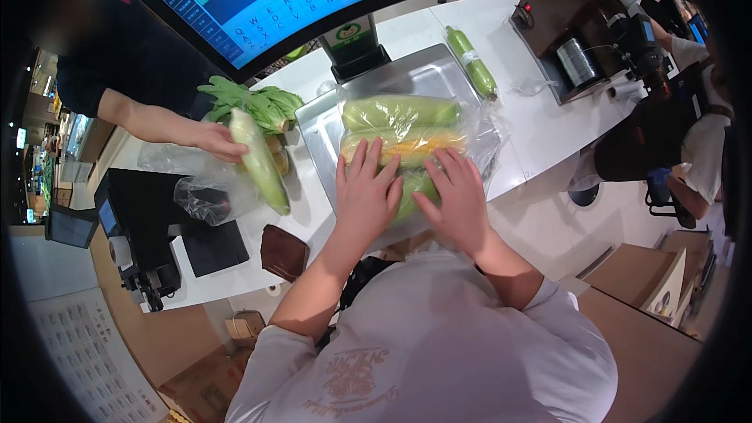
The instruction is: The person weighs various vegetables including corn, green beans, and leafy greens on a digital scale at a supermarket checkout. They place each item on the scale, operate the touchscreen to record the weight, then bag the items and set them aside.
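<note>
Ears of corn in a clear plastic bag (405,114) lie on the steel weighing platform (317,123) of a scale. My left hand (367,188) rests on the near side of the bag, fingers spread. Beside it, my right hand (455,194) touches the bag too, its fingers apart. One ear shows yellow kernels; green produce shows under the plastic between my hands. At the left, another person's hand (220,142) holds a wrapped ear of corn (258,164) over the counter. Leafy green vegetables (252,103) lie behind that ear.
A touchscreen monitor (305,6) stands behind the scale. A long green gourd (472,64) with a band lies to its right. At the left are a black label printer (141,217), crumpled plastic bags (205,197) and a brown pouch (284,252). A brown bag-sealing machine (570,23) stands far right.
</note>
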The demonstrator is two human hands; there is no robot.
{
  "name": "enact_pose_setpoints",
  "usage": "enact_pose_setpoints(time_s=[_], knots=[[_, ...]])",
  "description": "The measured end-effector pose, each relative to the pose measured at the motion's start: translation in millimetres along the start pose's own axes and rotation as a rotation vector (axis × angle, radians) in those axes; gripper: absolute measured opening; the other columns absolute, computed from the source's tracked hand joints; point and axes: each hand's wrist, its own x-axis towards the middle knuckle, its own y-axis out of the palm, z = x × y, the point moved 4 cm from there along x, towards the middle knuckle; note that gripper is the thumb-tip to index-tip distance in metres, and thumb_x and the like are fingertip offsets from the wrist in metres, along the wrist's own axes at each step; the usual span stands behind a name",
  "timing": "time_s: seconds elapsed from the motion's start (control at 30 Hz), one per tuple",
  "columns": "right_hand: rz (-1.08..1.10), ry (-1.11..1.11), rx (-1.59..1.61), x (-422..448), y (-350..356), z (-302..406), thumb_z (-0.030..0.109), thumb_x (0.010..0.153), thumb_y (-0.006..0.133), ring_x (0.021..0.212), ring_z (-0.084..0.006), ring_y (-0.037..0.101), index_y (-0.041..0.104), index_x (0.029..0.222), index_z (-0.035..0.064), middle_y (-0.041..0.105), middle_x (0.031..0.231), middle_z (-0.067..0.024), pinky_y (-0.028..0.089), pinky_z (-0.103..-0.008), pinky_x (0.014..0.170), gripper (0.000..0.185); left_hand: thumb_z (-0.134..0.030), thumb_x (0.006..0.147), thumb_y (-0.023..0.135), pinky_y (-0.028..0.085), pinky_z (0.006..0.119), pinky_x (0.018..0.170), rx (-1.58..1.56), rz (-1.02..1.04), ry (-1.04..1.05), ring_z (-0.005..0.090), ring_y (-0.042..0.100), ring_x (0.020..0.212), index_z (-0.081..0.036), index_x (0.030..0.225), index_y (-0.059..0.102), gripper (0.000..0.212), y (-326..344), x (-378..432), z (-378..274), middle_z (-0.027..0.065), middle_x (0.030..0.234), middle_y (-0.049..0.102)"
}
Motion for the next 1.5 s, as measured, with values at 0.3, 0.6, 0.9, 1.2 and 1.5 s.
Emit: enact_pose_setpoints(time_s=[0.3, 0.6, 0.9, 1.2, 1.5], knots=[[-0.311, 0.137, 0.086, -34.3, -17.1, -40.1, 0.007, 0.078, 0.071, 0.11, -0.0381, 0.055, 0.045, 0.136, -0.0011, 0.055, 0.124, -0.021, 0.045, -0.0433, 0.095, 0.064, -0.027, 0.084, 0.068, 0.027, 0.058, 0.108, -0.036, -0.021, -0.048, 0.0388, 0.038, 0.133, -0.007, 0.122, 0.062, 0.043, -19.8, -12.3, 0.4, 0.0167, 0.139, 0.047], [-0.516, 0.502, 0.385, -71.5, -41.4, -77.9, 0.011, 0.085, 0.069, 0.107, -0.0245, 0.056, 0.021, 0.15, 0.0007, 0.056, 0.12, -0.0153, 0.044, -0.0368, 0.091, 0.082, -0.033, 0.085, 0.067, 0.024, 0.061, 0.11, 0.084, -0.01, 0.176, 0.0367, 0.038, 0.134, -0.008, 0.124, 0.059, 0.046, -24.2, -11.6, -24.5, 0.0124, 0.138, 0.049], [-0.528, 0.731, 0.53, -194.6, 17.9, -134.1, 0.014, 0.095, 0.059, 0.079, -0.011, 0.054, 0.055, 0.112, 0.0013, 0.059, 0.093, -0.0058, 0.046, -0.0262, 0.069, 0.022, -0.032, 0.088, 0.064, 0.028, 0.058, 0.109, 0.105, -0.117, 0.199, 0.0338, 0.044, 0.13, -0.009, 0.12, 0.06, 0.04, -68.2, 38.7, -17.2, 0.0131, 0.134, 0.053], [-0.04, 0.925, 0.611, -318.5, 141.3, -169.2, 0.021, 0.095, 0.055, 0.058, -0.0144, 0.06, 0.067, 0.089, -0.0014, 0.063, 0.062, -0.0077, 0.048, -0.0299, 0.056, 0.026, -0.018, 0.077, 0.069, 0.03, 0.055, 0.106, 0.55, -0.712, 0.109, 0.0368, 0.037, 0.134, -0.005, 0.103, 0.059, 0.031, -186.8, 128.0, 68.5, 0.0169, 0.143, 0.046], [0.012, 0.929, 0.634, -316.8, 168.0, -179.1, 0.023, 0.093, 0.055, 0.061, -0.0173, 0.064, 0.069, 0.093, 0.0004, 0.067, 0.07, -0.0102, 0.051, -0.0316, 0.061, 0.026, -0.018, 0.074, 0.069, 0.034, 0.049, 0.1, 0.415, -0.618, 0.336, 0.0336, 0.044, 0.127, -0.006, 0.092, 0.059, 0.024, -136.4, 115.7, 45.6, 0.0155, 0.137, 0.051]])
